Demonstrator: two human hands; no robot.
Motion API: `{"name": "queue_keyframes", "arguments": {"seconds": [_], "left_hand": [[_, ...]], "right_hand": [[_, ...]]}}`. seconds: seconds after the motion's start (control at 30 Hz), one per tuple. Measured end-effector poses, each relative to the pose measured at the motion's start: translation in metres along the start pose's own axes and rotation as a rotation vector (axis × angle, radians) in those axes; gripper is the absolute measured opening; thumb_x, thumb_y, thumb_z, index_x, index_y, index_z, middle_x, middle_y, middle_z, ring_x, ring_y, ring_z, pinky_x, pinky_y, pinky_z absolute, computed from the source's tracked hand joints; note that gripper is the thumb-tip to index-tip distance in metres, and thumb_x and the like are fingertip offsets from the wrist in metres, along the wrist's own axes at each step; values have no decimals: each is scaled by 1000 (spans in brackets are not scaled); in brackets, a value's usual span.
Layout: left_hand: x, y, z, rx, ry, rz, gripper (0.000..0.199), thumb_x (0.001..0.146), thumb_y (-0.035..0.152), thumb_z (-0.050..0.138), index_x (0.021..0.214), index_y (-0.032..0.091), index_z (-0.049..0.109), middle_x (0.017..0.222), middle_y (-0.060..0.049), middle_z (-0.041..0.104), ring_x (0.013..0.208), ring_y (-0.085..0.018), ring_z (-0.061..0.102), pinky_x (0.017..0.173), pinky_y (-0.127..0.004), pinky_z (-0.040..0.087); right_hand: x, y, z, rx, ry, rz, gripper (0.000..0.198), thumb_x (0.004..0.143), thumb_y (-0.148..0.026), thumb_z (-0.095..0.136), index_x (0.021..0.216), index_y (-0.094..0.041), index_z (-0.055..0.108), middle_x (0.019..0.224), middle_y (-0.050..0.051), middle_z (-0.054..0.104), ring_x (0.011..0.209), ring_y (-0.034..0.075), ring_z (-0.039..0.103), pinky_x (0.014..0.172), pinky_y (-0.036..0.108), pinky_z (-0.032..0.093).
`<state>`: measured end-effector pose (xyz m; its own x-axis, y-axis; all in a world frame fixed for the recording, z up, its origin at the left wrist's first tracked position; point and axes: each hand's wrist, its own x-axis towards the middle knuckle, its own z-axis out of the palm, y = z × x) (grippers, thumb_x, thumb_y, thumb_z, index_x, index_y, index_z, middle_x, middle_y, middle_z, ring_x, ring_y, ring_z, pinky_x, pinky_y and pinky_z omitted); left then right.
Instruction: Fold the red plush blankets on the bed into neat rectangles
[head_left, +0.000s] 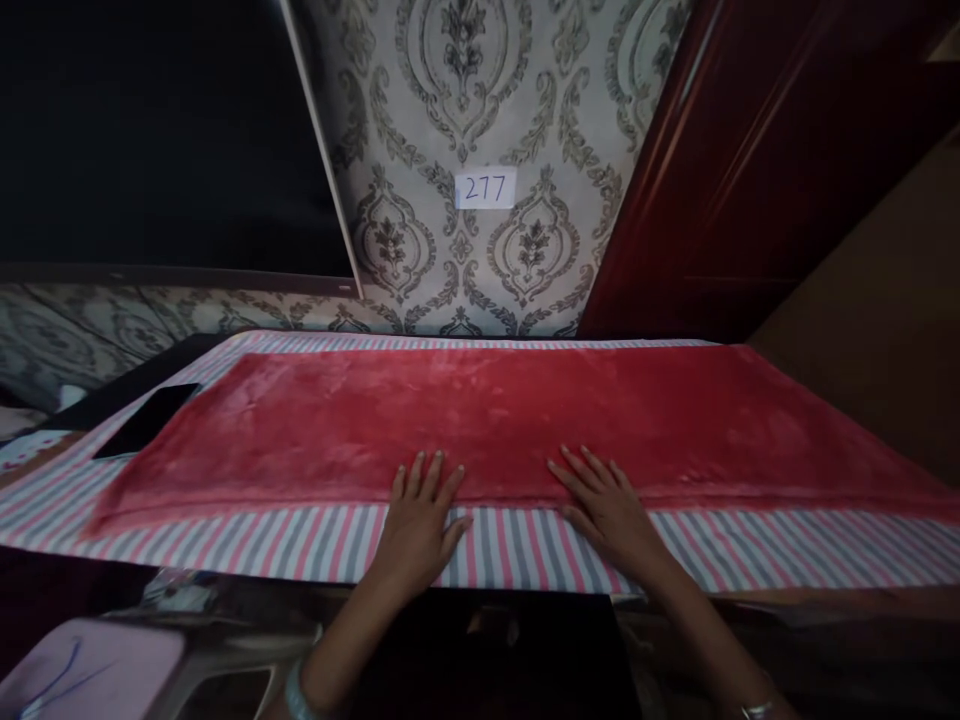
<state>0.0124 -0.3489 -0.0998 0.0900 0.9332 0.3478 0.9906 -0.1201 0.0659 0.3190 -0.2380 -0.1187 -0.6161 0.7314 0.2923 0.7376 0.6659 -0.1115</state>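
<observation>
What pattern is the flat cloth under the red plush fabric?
Cloth: pink, grey and white stripes; head view.

Single head-worn view, wide: looks from above the near edge of the striped cloth [517, 560], facing forward and tilted down. Left hand [417, 525] and right hand [611, 515] reach in from the bottom edge, lower centre, fairly near the lens. Blanket [495, 415] spans mid-frame at a low slant, right end by the frame edge. Wall [420, 130] farther off, upper centre, roughly head-on. TV [165, 140] upper left, cabinet [720, 160] upper right, both cropped; their inner edges converge downward.
</observation>
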Motion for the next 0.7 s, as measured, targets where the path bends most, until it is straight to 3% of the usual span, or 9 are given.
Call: {"name": "queue_keyframes", "arguments": {"seconds": [0.2, 0.33, 0.53, 0.63, 0.7], "left_hand": [[1, 8, 1, -16, -19, -36, 56, 94, 37, 57, 148, 25, 50, 158, -15, 42, 149, -39, 32, 115, -63, 32], [9, -6, -13, -46, -42, -38, 51, 96, 35, 52, 146, 24, 52, 156, -14, 45, 147, -34, 36, 118, -64, 27], [19, -61, -40, 77, -17, -366, 58, 95, 40, 53, 149, 19, 49, 161, -20, 35, 151, -37, 29, 118, -66, 23], [12, -79, -43, 145, -67, -524, 62, 94, 44, 55, 150, 18, 49, 161, -22, 33, 150, -39, 28, 118, -66, 24], [5, -84, -39, 167, -75, -550, 60, 95, 45, 54, 149, 17, 50, 160, -23, 35, 150, -40, 30, 117, -65, 25]], "right_hand": [[3, -4, -5, 103, 16, 27, 49, 102, -47, 40, 147, -32, 52, 155, 8, 47, 148, 31, 35, 114, 62, 32], [22, -20, -13, 199, 19, 10, 47, 104, -40, 35, 144, -27, 56, 149, 11, 55, 143, 28, 44, 117, 59, 32], [87, -48, -19, 195, -35, -95, 59, 100, -40, 43, 157, -27, 35, 162, 11, 37, 150, 28, 32, 118, 56, 32], [123, -61, -17, 152, -63, -112, 61, 100, -41, 44, 158, -24, 34, 165, 13, 30, 152, 30, 25, 118, 57, 30], [141, -70, -12, 121, -67, -104, 61, 100, -42, 45, 157, -23, 35, 165, 13, 28, 153, 30, 23, 119, 57, 28]]}}
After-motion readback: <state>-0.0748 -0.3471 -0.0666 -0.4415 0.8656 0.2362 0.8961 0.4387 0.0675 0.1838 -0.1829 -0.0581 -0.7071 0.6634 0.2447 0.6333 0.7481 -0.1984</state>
